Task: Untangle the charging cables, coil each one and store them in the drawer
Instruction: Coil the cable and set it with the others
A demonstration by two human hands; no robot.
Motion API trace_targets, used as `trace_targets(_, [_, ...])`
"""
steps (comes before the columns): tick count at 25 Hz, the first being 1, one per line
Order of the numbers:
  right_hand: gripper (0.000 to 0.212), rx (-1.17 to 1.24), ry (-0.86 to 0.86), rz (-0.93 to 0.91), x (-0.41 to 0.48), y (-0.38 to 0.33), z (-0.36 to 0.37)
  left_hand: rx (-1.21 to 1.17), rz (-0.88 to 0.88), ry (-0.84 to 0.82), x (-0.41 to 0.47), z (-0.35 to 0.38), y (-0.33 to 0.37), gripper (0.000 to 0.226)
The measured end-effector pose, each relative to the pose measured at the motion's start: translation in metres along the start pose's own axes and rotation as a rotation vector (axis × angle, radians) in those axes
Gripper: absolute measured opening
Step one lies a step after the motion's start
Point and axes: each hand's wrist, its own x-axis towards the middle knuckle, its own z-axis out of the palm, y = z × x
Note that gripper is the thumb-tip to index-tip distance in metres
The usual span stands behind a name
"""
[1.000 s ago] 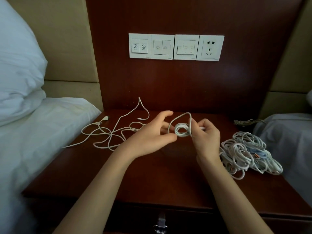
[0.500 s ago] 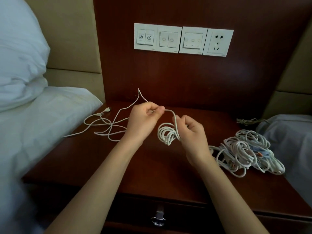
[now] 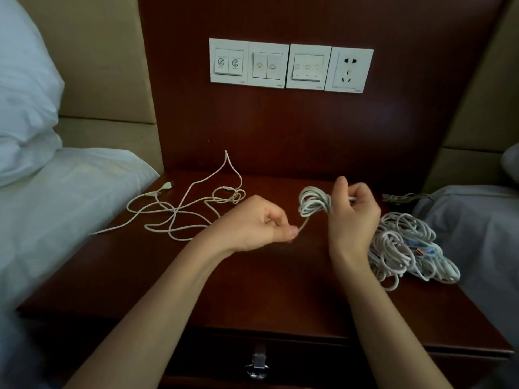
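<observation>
My right hand [image 3: 354, 217] grips a small coil of white charging cable [image 3: 313, 202] above the dark wooden nightstand [image 3: 275, 290]. My left hand [image 3: 252, 224] pinches the free tail of that same cable just below and left of the coil. A loose, partly knotted white cable [image 3: 185, 206] sprawls over the back left of the nightstand, its plug near the bed. A heap of tangled white cables [image 3: 404, 245] lies on the right side, partly hidden behind my right wrist. The drawer [image 3: 323, 369] below the top is closed, with a metal pull [image 3: 257, 366] at its front.
A bed with white sheets and a pillow [image 3: 25, 113] borders the nightstand on the left. Another white-covered bed [image 3: 477, 234] stands on the right. A row of switches and a socket [image 3: 292, 66] sits on the wood panel behind. A thin grey cord [image 3: 398, 198] lies at the back right.
My left hand dropped from above the coil to below it, pulling the tail down. My right hand moved right and turned the coil upward. The view shifted slightly.
</observation>
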Motion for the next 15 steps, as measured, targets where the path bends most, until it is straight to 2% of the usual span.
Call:
trace_targets(2, [0.042,-0.069,-0.016,-0.059,-0.003,0.001,0.002,0.101,0.054,-0.083,-0.005,-0.001,0.004,0.018])
trace_targets(4, [0.042,-0.094,-0.022,-0.058,-0.003,0.001,0.004,0.119,0.069,-0.053,-0.005,0.005,0.006,0.014])
trace_targets(8, [0.041,-0.109,-0.009,-0.026,-0.002,0.002,0.003,-0.218,-0.033,-0.024,-0.001,0.027,0.015,0.036])
trace_targets(12, [0.043,-0.074,-0.012,0.051,-0.001,0.002,0.004,-0.244,-0.1,-0.012,0.006,0.035,0.012,0.04])
trace_targets(15, [0.044,0.004,-0.102,0.124,-0.002,0.006,0.01,-0.288,-0.126,0.079,0.011,0.025,0.005,0.064])
